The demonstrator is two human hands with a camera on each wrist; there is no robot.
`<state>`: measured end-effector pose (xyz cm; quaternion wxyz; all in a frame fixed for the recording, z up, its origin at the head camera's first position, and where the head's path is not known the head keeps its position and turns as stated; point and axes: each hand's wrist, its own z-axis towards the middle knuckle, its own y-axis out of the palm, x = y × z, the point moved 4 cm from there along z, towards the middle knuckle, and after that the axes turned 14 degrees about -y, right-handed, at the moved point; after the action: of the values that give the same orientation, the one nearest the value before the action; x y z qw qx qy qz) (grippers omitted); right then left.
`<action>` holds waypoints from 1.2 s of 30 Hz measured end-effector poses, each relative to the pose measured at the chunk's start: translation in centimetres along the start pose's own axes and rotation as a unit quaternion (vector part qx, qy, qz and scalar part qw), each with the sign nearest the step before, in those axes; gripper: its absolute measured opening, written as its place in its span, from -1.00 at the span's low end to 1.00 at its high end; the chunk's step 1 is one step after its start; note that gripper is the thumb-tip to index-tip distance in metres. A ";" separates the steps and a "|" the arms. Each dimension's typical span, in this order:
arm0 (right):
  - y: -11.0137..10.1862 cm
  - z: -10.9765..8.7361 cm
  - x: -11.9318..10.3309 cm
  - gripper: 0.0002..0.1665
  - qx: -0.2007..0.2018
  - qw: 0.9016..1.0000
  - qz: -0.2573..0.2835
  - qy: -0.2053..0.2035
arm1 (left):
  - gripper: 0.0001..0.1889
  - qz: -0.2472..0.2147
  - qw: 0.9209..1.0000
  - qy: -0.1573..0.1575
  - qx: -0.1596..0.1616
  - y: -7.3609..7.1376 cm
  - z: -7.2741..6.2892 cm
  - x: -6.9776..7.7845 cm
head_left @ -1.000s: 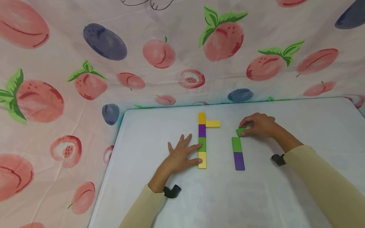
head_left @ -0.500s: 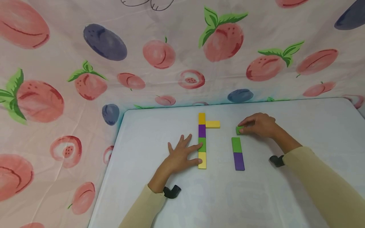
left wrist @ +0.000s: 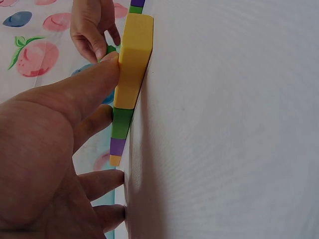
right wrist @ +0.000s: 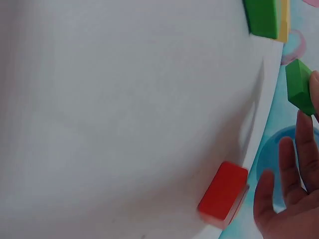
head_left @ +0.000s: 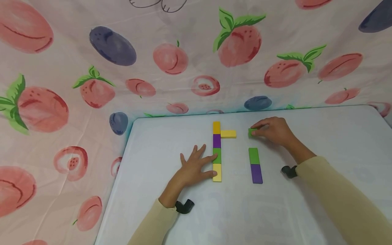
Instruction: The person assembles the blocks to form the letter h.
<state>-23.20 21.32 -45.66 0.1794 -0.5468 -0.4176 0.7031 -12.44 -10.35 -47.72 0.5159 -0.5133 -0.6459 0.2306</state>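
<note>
My left hand [head_left: 193, 168] lies with fingers spread. Its thumb touches the pale yellow block [head_left: 217, 173] and its index finger the green block [head_left: 217, 156] above. A purple block [head_left: 216, 141] and an orange block [head_left: 216, 127] continue this straight column. At the column's upper right side, another yellow block [head_left: 228, 134] sticks out sideways. Between thumb and fingertips, my right hand [head_left: 275, 131] pinches a small green block [right wrist: 299, 85], partly covered by the fingers in the head view. Below it, a second green block [head_left: 254, 156] and a purple block [head_left: 256, 174] stand end to end.
All this is on a white table [head_left: 190, 224], backed by a fruit-print cloth [head_left: 183, 30]. A red block [right wrist: 223, 191] shows near my right hand in the right wrist view. Black wrist-worn pieces [head_left: 185, 206] jut from both sleeves.
My right hand has moved up and left with the green block, away from the green and purple pair. The left hand stays at the column.
</note>
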 end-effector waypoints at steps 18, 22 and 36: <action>1.9 1.5 -1.1 -0.59 -0.012 0.997 0.061 0.038 | -0.34 0.002 1.000 0.002 0.003 0.1 0.0 0.0; 2.1 1.6 -1.3 -0.58 -0.023 0.997 0.058 0.053 | -0.34 0.002 1.000 0.004 0.005 0.1 0.0 0.0; 2.8 2.1 -1.1 -0.61 -0.041 0.996 0.040 0.066 | -0.33 0.000 1.000 0.005 0.005 0.0 -0.1 0.0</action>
<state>-24.15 18.09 -47.10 0.1557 -0.6156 -0.4113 0.6540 -12.33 -10.33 -47.70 0.5214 -0.5121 -0.6421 0.2313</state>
